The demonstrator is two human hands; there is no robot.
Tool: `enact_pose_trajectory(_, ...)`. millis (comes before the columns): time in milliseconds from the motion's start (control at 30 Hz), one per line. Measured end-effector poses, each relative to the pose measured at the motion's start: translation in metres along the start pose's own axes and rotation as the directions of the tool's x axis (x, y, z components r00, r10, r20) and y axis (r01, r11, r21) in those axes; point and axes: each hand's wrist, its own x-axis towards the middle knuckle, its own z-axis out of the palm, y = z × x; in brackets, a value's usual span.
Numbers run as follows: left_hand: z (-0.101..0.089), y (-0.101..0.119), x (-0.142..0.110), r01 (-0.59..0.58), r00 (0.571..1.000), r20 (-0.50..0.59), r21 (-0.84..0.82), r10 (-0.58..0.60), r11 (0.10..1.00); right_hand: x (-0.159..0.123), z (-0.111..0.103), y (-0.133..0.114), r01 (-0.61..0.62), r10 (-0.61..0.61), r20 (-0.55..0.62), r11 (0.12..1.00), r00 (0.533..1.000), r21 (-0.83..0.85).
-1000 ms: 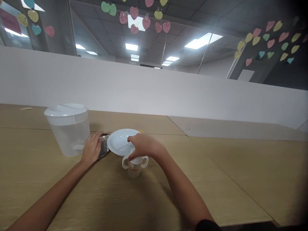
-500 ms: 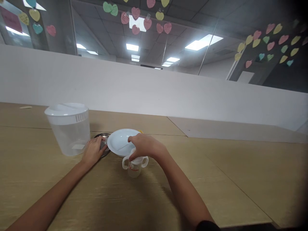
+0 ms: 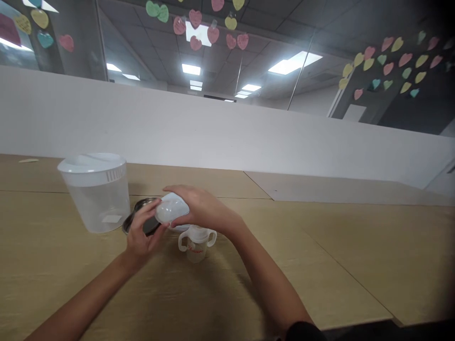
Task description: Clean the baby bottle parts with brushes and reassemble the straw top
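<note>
Out in front, my left hand [image 3: 142,237] and my right hand [image 3: 204,208] close on a small whitish rounded vessel [image 3: 172,210] from either side. It looks like a translucent cup, tilted with its rounded side towards me; whether it is one piece or two I cannot tell. Just below my right hand stands a two-handled sippy cup [image 3: 196,247] with a white lid and red print. Behind my left hand lies a round steel dish [image 3: 128,223], partly covered. Only a sliver of the white bowl [image 3: 182,228] shows beneath my right hand.
A translucent bucket [image 3: 95,201] with a white lid stands left of the steel dish. Behind the wooden table [image 3: 320,265] runs a low white wall [image 3: 213,137], topped by glass with heart-shaped notes. A small flat piece [image 3: 28,160] lies at the far left.
My left hand has risen from the steel dish with the whitish vessel. My right hand has moved left from over the sippy cup to meet it. The view has shifted slightly.
</note>
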Motion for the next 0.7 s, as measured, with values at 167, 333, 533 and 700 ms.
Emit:
enact_pose_trajectory(167,0.005,0.01,-0.004,0.091,0.996,0.008,-0.165,-0.09,0.982,-0.001,-0.005,-0.009,0.066,-0.066,-0.005,0.997,0.998,0.05)
enact_pose_trajectory(333,0.007,0.016,-0.005,0.107,0.95,0.299,-0.027,-0.094,0.994,-0.011,-0.024,-0.01,-0.057,0.058,-0.128,0.998,0.99,0.01)
enact_pose_trajectory(533,0.021,0.02,-0.02,0.025,0.853,0.521,0.016,-0.03,1.0,-0.018,-0.036,0.006,-0.154,0.149,0.142,0.988,0.979,0.023)
enact_pose_trajectory(700,0.023,0.021,-0.022,0.021,0.834,0.551,-0.01,-0.012,1.0,-0.015,-0.028,0.016,-0.211,0.207,0.365,0.977,0.908,-0.03)
